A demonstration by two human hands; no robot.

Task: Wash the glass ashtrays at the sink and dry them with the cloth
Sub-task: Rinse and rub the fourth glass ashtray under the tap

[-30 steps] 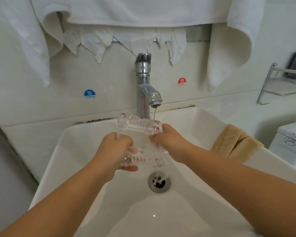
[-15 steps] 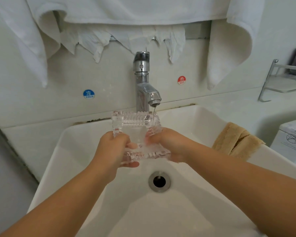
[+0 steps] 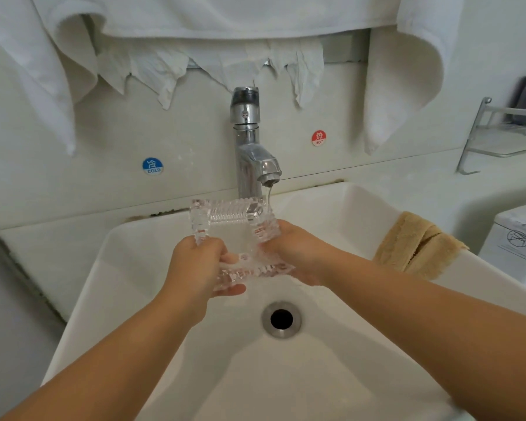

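A square clear glass ashtray (image 3: 234, 226) with ribbed walls is held over the white sink (image 3: 140, 244), its hollow facing me. My left hand (image 3: 198, 265) grips its left side, fingers curled under the near edge. My right hand (image 3: 295, 253) grips its right side. A thin stream of water runs from the chrome tap (image 3: 255, 165) onto the ashtray's far right corner. A tan cloth (image 3: 419, 244) lies folded on the sink's right rim.
The drain (image 3: 281, 319) lies just in front of my hands. White towels (image 3: 407, 56) hang along the wall above the tap. A metal rack (image 3: 504, 132) is fixed to the wall at right, with a white appliance (image 3: 516, 238) below it.
Both hands have tipped the ashtray back from steeply tilted to flatter, so its hollow now faces me, and kept it under the running water.
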